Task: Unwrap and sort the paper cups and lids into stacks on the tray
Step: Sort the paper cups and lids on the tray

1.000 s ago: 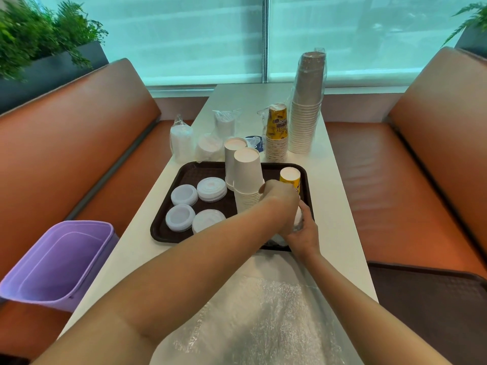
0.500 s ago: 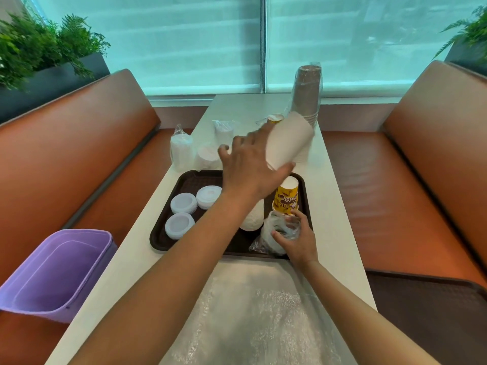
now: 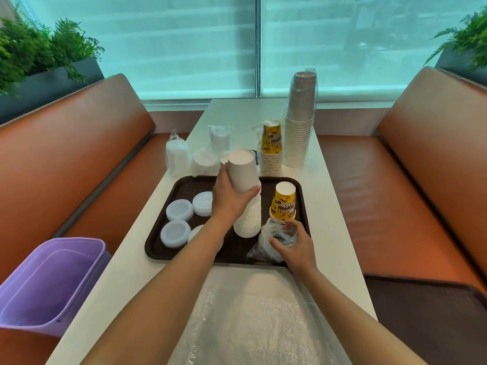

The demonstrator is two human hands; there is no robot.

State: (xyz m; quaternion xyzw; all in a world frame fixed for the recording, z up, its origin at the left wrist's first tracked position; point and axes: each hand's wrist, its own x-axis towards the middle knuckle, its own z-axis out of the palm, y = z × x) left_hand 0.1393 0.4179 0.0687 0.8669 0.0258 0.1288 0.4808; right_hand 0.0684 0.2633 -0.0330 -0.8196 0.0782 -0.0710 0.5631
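A clear bubble-wrap sheet [image 3: 261,320] lies nearest on the white tabletop [image 3: 334,233]. On the dark brown plastic tray [image 3: 163,248], the right hand [image 3: 295,248] has its fingers curled around a crumpled clear plastic wrapper [image 3: 274,238], just before a yellow printed paper cup [image 3: 284,202]. The left hand [image 3: 229,198] grips a white paper cup stack [image 3: 243,171] — tilted, atop a ribbed white stack [image 3: 249,219]. White plastic lids [image 3: 179,210] lie left; wrapped cups [image 3: 300,119] stand beyond.
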